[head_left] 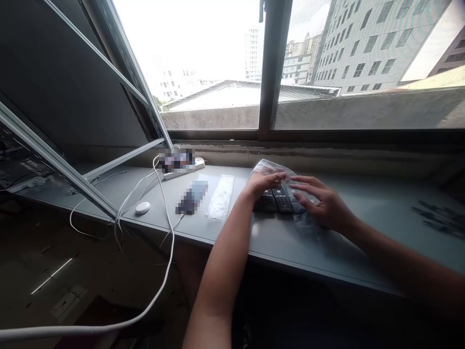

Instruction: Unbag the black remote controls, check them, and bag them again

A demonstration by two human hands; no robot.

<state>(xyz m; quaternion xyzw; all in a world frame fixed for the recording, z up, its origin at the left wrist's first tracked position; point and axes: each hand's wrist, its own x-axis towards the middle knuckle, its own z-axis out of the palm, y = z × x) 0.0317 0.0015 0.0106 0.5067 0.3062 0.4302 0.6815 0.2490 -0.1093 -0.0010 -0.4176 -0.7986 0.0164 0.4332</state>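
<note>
Closest to me came my left forearm [227, 257], rising across the desk's [214, 235] front edge. Under my 2 hands lay at least 2 dark remote controls [283, 200], side by side on the desk, with a clear plastic bag [274, 167] about their far end. My left hand [267, 183] bent over the bag and hid part of the remotes; I could not tell whether it pinched the film. My right hand [321, 201] had its fingers spread at the film, and I could not tell if they gripped it.

Just beside my left forearm lay another clear bag [221, 198], then a blurred phone-like object [192, 196] and a white rounded case [143, 208]. A white cable [167, 271] hung over the desk edge, and a metal frame [98, 196] slanted across the left side. Near the window sill stood a power strip [199, 163]; well apart, to my right, lay thin dark pieces [439, 218].
</note>
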